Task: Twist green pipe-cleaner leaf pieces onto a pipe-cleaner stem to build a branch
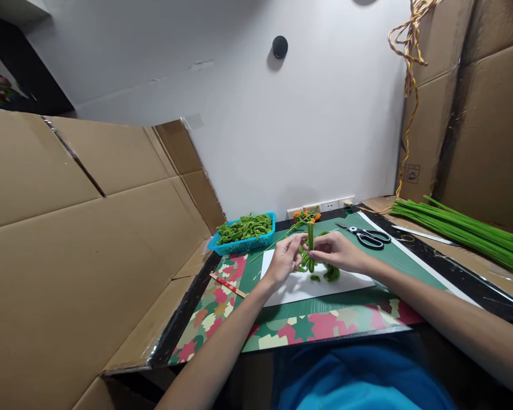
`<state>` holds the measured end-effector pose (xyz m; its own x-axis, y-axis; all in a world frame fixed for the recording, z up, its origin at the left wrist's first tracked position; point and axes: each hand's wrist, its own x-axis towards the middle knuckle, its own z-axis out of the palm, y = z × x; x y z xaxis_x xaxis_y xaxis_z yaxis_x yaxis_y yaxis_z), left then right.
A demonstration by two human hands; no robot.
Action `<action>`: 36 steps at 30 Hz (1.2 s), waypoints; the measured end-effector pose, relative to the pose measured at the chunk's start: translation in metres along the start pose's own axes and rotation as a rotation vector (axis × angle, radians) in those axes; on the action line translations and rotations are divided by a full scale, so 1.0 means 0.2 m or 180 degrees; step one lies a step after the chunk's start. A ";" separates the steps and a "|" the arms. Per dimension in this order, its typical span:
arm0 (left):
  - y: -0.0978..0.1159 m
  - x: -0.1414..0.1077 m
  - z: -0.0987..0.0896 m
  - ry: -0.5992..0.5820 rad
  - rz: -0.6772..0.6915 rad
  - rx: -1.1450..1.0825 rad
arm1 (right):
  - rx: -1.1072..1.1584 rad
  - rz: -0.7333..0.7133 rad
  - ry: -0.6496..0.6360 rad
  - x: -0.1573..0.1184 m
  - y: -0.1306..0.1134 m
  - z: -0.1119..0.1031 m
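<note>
Between my two hands a green pipe cleaner piece (311,232) stands upright, seemingly folded into a narrow strip. My right hand (341,251) pinches it from the right with thumb and fingers. From the left, my left hand (283,259) has its fingertips closed against it; the exact grip is partly hidden. Below them, curled green pipe cleaner pieces (332,274) and one short loose piece (315,278) lie on a white sheet (284,293). Behind the hands sits an orange and green pipe cleaner piece (306,217), partly covered.
A blue basket (235,246) full of curled green pieces stands at the back left. Black-handled scissors (370,236) lie at the right, near a bundle of long green pipe cleaners (461,230). A red-wrapped stick (228,285) lies left. Cardboard panels (89,256) flank the table.
</note>
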<state>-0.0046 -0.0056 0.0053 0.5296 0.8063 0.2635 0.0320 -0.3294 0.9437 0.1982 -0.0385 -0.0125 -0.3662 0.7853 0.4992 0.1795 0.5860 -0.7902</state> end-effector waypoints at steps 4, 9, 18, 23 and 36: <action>-0.02 0.00 0.00 -0.0100 -0.0262 0.0133 | 0.0704 0.0234 0.0329 0.01 0.01 0.00; -0.01 0.00 0.01 -0.0344 -0.0484 -0.0409 | 0.1107 0.0280 0.0876 0.01 0.04 -0.04; -0.02 0.03 0.00 0.0307 0.0001 -0.0431 | 0.1081 0.0312 0.0891 0.00 0.01 -0.11; -0.01 0.04 -0.02 0.0571 0.0080 -0.0341 | 0.0917 0.0375 0.1009 0.01 0.03 -0.12; -0.03 0.03 -0.01 0.0442 -0.0676 -0.0923 | 0.0401 0.0216 0.0729 0.00 0.10 -0.11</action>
<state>-0.0035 0.0021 0.0011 0.4165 0.9070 0.0619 -0.1231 -0.0112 0.9923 0.2219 -0.0223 -0.0192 -0.1383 0.8551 0.4997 0.0763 0.5123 -0.8554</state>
